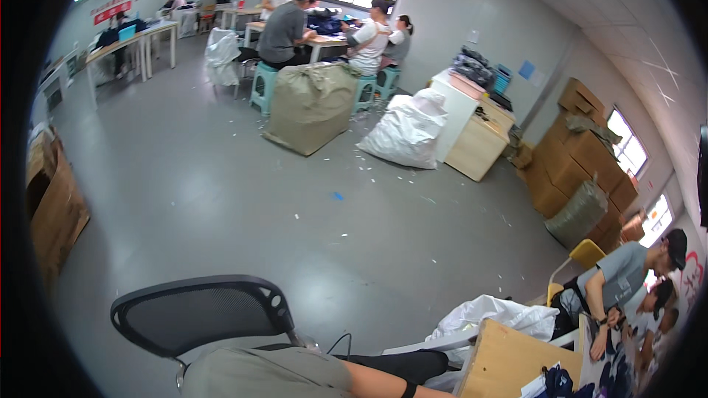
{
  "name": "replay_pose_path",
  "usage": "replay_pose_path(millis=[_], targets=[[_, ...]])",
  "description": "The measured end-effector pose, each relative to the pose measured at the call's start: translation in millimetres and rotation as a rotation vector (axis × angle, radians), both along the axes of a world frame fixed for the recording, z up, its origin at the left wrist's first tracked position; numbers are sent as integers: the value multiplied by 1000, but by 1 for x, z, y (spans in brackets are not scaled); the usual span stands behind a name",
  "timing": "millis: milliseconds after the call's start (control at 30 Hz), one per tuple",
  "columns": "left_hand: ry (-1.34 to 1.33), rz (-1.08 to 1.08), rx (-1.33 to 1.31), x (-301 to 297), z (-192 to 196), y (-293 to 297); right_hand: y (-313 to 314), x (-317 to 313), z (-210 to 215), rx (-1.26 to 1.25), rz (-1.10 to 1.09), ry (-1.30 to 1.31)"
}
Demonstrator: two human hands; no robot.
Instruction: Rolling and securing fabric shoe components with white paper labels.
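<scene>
Neither of my hands shows. One of my arms, in a grey-olive sleeve point(269, 372), runs along the lower edge. Its bare forearm point(376, 381) has a black band point(409, 389) and passes out of the picture toward the table. Close behind the sleeve stands a black mesh-backed office chair point(203, 309). To the right of the forearm is a wooden tabletop point(509, 357), with dark navy cloth pieces point(558, 382) and a white paper slip point(542, 382) on it.
A person in a grey shirt point(623, 276) works at the right. A white sack point(498, 317) lies by the table. Farther off are a tan sack point(313, 107), another white sack point(408, 133), stacked cartons point(564, 162) and people around a table point(324, 40). Scraps litter the grey floor point(243, 206).
</scene>
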State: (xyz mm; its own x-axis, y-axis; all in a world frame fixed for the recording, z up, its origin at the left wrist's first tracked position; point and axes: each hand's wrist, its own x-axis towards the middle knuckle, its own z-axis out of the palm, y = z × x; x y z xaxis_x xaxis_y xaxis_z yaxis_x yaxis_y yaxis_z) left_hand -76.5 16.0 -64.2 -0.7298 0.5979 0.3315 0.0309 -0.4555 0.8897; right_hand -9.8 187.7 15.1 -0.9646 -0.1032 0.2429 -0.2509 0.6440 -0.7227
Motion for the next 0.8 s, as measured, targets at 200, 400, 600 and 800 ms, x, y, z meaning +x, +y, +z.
replay_pose_path(millis=[200,400,600,800], targets=[[80,220,-61,39,6,-20,-38,50,36,-210,-1,-70],[206,196,-162,57,41,-31,-35,28,9,-338,101,6],[145,355,-342,68,55,-51,-50,39,34,-443,61,-155],[-9,185,-396,71,78,-7,5,47,-6,-694,-21,-72]])
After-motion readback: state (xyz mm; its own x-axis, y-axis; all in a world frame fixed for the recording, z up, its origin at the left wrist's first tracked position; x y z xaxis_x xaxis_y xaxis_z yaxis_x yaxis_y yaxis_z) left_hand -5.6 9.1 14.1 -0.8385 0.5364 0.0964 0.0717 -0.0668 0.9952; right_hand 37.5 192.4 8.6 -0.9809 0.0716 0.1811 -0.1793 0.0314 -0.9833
